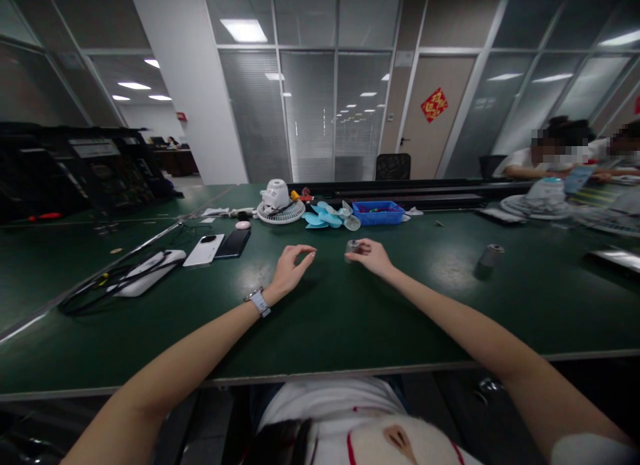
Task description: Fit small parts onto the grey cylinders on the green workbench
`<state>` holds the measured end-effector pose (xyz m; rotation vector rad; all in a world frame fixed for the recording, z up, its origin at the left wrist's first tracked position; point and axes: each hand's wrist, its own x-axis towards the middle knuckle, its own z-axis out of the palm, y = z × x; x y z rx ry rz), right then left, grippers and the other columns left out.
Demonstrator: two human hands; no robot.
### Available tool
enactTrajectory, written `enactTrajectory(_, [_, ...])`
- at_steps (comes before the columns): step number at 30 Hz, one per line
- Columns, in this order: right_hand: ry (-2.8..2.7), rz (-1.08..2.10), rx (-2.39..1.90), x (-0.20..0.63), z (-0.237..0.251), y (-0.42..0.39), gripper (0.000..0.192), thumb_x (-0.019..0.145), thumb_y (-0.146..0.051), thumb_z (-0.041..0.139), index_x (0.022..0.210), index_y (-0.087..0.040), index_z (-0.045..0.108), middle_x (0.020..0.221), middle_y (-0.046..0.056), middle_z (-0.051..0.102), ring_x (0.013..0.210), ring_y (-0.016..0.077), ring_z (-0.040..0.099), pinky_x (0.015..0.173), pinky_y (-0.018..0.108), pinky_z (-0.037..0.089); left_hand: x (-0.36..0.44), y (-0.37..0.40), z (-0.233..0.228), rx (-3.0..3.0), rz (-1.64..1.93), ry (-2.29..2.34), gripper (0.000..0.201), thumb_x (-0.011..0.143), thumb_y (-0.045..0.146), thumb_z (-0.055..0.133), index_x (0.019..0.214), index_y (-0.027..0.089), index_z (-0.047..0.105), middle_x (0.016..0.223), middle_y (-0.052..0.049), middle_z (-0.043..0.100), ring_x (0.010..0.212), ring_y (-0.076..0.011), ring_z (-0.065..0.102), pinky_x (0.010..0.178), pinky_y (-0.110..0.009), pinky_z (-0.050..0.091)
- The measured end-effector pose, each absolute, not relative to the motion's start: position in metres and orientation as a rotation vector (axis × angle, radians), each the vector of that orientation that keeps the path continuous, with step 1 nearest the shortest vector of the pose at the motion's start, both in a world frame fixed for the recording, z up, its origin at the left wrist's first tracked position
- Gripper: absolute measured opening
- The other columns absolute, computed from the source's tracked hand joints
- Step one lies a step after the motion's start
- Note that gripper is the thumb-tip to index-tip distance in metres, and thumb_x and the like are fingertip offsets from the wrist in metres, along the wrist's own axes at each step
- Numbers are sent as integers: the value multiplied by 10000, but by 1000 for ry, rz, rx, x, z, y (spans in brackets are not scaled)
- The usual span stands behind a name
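My right hand [373, 257] rests on the green table [350, 318] with its fingers closed around a small grey cylindrical part [351, 247]. My left hand [293, 268], with a watch on the wrist, hovers just left of it, fingers curled and apart, holding nothing. Beyond my hands lie a white fan grille with its motor housing [277, 203], light blue fan blades [323, 217] and a blue tray of small parts [379, 213].
Two phones [219, 247] and a white device with black cables [145, 273] lie to the left. A grey cylinder [491, 255] stands at the right. Other people sit at the far right end with fan parts. A dark rail runs across the table's far side.
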<state>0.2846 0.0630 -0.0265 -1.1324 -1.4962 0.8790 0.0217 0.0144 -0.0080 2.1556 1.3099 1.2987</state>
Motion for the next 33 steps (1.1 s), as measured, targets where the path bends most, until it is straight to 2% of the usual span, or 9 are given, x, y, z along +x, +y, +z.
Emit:
enactTrajectory(2, [-1614, 1010, -1024, 252, -29, 39, 449, 587, -281, 872, 965, -184, 651, 968, 87, 746, 881, 218, 714, 864, 415, 569, 29, 5, -5, 2201, 1322, 1249, 324, 884, 430, 564, 1111, 241, 699, 1164, -59, 697, 1134, -229, 563, 951, -351, 473])
enactTrajectory(4, [-1718, 1060, -979, 234, -32, 19, 429, 606, -306, 870, 953, -187, 648, 938, 72, 745, 852, 211, 715, 835, 407, 581, 34, 0, -5, 2233, 1356, 1169, 309, 867, 419, 615, 1096, 234, 712, 1141, -68, 708, 1146, -230, 580, 1007, -372, 457])
enactTrajectory(9, [-1826, 1005, -926, 228, -34, 1, 436, 640, -345, 849, 973, -181, 619, 927, 55, 736, 846, 203, 713, 832, 393, 581, 36, 0, -4, 2231, 1292, 1086, 182, 839, 366, 661, 918, 230, 753, 1106, -68, 738, 1148, -254, 632, 1059, -409, 427])
enactTrajectory(12, [-1838, 1006, -909, 229, -35, 2, 442, 652, -355, 840, 981, -178, 605, 951, 63, 732, 861, 209, 711, 840, 397, 577, 36, 0, 0, 2261, 1223, 1103, 195, 823, 351, 683, 972, 231, 723, 1057, -55, 756, 1085, -253, 670, 1072, -433, 405])
enactTrajectory(16, [-1865, 983, -908, 228, -35, 1, 436, 664, -368, 834, 986, -181, 608, 960, 63, 729, 871, 208, 708, 845, 390, 574, 39, -4, 3, 2233, 1265, 1134, 222, 819, 335, 690, 992, 214, 622, 928, -49, 764, 969, -233, 709, 997, -422, 461])
enactTrajectory(22, [-1871, 943, -916, 227, -33, -1, 423, 666, -384, 834, 980, -194, 624, 954, 48, 732, 873, 203, 708, 868, 390, 569, 39, 4, -2, 1943, 1530, 1120, 300, 800, 349, 693, 937, 225, 457, 904, -47, 746, 882, -208, 732, 823, -337, 543])
enactTrajectory(25, [-1875, 944, -916, 227, -31, -3, 412, 674, -369, 831, 989, -192, 632, 967, 53, 733, 886, 204, 709, 874, 396, 571, 31, 14, -9, 1954, 1469, 1201, 317, 781, 345, 709, 922, 229, 449, 852, -34, 749, 879, -204, 731, 834, -333, 533])
enactTrajectory(30, [-1834, 964, -914, 227, -31, -1, 430, 644, -354, 851, 986, -186, 652, 976, 68, 737, 891, 212, 713, 870, 405, 578, 20, 27, -26, 2031, 1120, 1211, 271, 749, 296, 716, 901, 222, 503, 831, -14, 738, 831, -198, 734, 771, -312, 533])
enactTrajectory(33, [-1720, 906, -934, 244, -27, 20, 466, 629, -373, 853, 999, -174, 652, 1002, 92, 738, 917, 222, 711, 888, 417, 569, 17, 31, -32, 2012, 1136, 1200, 296, 764, 346, 711, 951, 223, 517, 849, -19, 748, 869, -202, 733, 812, -323, 527])
